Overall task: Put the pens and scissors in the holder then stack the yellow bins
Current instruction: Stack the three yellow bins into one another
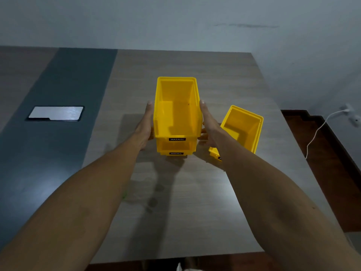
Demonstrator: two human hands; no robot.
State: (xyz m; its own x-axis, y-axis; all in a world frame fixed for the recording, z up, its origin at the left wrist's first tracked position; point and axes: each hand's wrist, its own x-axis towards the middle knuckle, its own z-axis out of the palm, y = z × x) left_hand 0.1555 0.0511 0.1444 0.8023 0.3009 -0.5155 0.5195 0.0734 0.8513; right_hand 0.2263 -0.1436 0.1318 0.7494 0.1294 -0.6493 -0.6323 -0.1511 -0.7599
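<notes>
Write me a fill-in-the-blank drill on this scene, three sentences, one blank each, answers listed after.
1. The left hand and right hand press against opposite sides of the top bin, which sits on a second bin of the colour ____.
2. The loose bin lies to the ____ of the stack.
3. The label on the top bin's front reads ____.

Missing words: yellow; right; MATALL
</notes>
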